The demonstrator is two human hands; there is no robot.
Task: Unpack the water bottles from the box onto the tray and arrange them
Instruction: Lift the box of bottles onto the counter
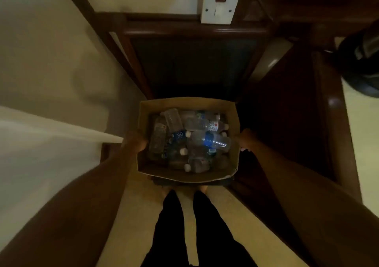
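At the bottom centre of the frame I see my own dark trouser legs and bare feet on a pale floor, so I am standing and looking almost straight down. Both forearms run up from the lower corners toward the middle of the frame.

There I am carrying the cardboard box, open at the top. My left hand clasps its left wall with the fingers curled over the rim, and my right hand clasps the right wall the same way. Both hands are clenched on the cardboard, not on any bottle.

Inside the box the water bottles lie in a loose heap on their sides, crossing one another, clear plastic with white caps and some blue labels. None has been taken out. The picture is dim and soft, so I cannot count them.

Beyond the box, at upper centre, stands dark wooden furniture with a dark panel below its top rail; I cannot tell what piece it is. A white switch plate sits on the wall above. I see no tray anywhere.

I judge this to be the opening step: bringing the box to a working spot. The next move calls for finding the tray, setting the box down level just beside it, then freeing a hand for the topmost bottle.
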